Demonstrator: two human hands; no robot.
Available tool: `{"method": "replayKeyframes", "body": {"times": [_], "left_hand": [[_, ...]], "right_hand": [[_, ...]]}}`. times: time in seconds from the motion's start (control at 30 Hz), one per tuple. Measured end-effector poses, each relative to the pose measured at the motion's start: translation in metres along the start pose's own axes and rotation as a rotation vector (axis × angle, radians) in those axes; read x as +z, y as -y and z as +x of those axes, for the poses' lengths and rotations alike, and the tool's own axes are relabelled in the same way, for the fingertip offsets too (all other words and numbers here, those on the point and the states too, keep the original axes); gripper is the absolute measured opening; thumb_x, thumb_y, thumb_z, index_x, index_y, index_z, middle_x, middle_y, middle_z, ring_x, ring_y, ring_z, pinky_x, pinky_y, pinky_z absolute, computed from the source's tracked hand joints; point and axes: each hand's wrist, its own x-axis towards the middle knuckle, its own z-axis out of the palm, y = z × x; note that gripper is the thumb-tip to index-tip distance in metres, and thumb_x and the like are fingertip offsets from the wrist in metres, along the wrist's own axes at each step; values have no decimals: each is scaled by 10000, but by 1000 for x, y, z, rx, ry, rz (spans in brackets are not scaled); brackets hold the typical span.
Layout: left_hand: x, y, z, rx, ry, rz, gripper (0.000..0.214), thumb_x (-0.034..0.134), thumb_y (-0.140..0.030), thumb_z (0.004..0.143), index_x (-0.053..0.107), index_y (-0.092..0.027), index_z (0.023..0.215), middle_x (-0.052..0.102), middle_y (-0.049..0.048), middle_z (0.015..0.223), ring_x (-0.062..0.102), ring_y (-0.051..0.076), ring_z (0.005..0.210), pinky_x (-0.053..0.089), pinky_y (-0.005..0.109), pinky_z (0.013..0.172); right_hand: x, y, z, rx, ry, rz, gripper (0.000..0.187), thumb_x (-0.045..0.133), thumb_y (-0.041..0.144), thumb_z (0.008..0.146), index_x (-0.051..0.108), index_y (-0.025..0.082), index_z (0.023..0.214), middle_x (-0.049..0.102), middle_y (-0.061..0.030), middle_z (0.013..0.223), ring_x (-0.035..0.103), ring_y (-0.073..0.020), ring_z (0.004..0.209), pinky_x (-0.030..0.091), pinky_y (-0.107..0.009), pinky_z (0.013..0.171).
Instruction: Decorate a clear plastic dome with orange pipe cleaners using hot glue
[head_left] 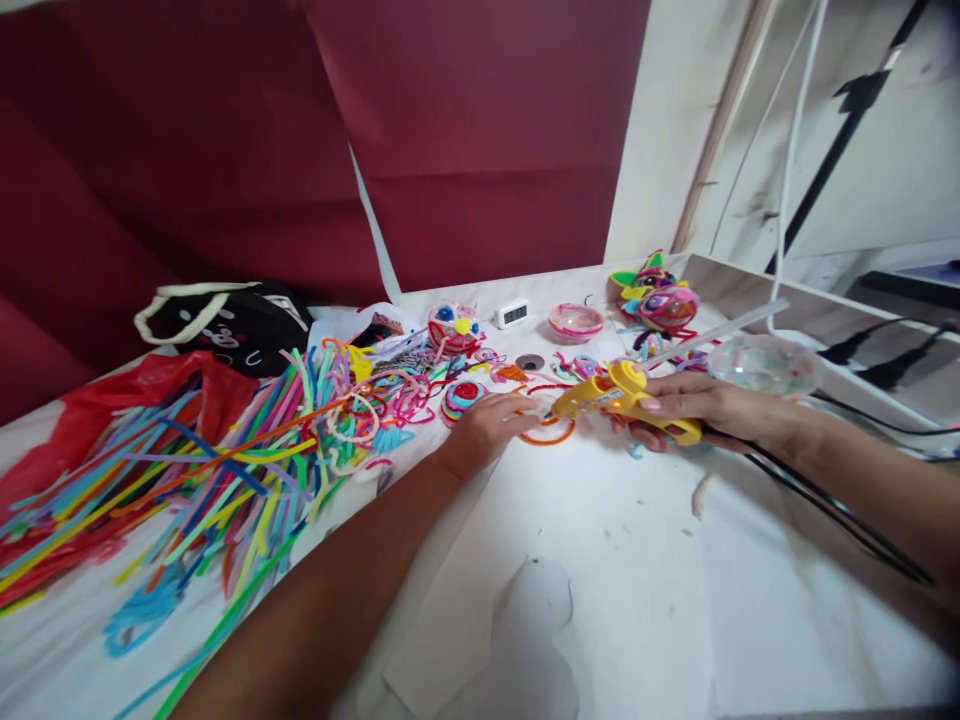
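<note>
Right hand (pixel 705 400) holds a yellow glue gun (pixel 596 397) near left hand (pixel 484 428)

Craft clutter and room fittings before a maroon backdrop (pixel 480 130).
At the left, a heap of multicoloured fuzzy stems (pixel 247 490) spreads over crumpled red plastic (pixel 199 375), with a light-blue bundle (pixel 142 610) at its near edge. Behind the heap sits a black bag (pixel 251 335) with a pale handle (pixel 176 295) and a printed face. Along the back of the white surface (pixel 630 590) stand a decorated ball (pixel 454 328), a small white digital timer (pixel 513 314), a pink-rimmed bowl (pixel 575 324) and a bright figure with green-edged ears (pixel 660 297). At the right, black plugs (pixel 896 362) lie by a white-walled tray (pixel 802 300); beyond are a hanging white cable (pixel 793 150) and a slanting black pole (pixel 829 155).
</note>
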Motion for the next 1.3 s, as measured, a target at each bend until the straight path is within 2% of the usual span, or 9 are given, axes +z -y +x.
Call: {"method": "replayKeyframes", "body": {"times": [0.4, 0.73, 0.93, 1.07, 1.3], "left_hand": [[0, 1, -1, -33, 20, -64, 159, 503, -120, 873, 648, -155, 926, 686, 104, 1049, 625, 169, 1018, 518, 342, 877], [1, 0, -2, -64, 45, -79, 180, 493, -112, 874, 639, -147, 975, 680, 101, 1074, 615, 176, 1037, 511, 346, 888], [1, 0, -1, -53, 26, -76, 182, 486, -121, 882, 637, -152, 979, 683, 98, 1069, 619, 172, 1032, 520, 344, 874], [-1, -1, 0, -51, 40, -66, 181, 496, -113, 876, 637, -144, 985, 679, 106, 1082, 617, 180, 1045, 523, 349, 875], [2, -1, -4, -88, 44, -98, 172, 508, -112, 869, 622, -131, 997, 681, 105, 1083, 615, 177, 1060, 523, 341, 903]], "right_hand": [[-4, -2, 5, -6, 48, 37, 354, 525, 410, 865, 618, 77, 943, 580, -47, 676, 496, -114, 599, 362, -240, 542], [-6, -4, 10, 6, 39, 52, 387, 562, 453, 827, 624, 76, 892, 589, -52, 650, 509, -113, 553, 358, -237, 493], [-4, -1, 11, 9, 65, 95, 368, 513, 392, 872, 602, 61, 1007, 580, -43, 652, 514, -110, 559, 356, -230, 491], [-4, -1, 11, -2, 56, 96, 360, 480, 377, 895, 606, 52, 984, 574, -39, 632, 502, -105, 537, 352, -234, 486], [-6, -5, 13, 15, 33, 133, 363, 550, 391, 853, 617, 58, 981, 622, -77, 746, 532, -115, 589, 367, -233, 484]]}}
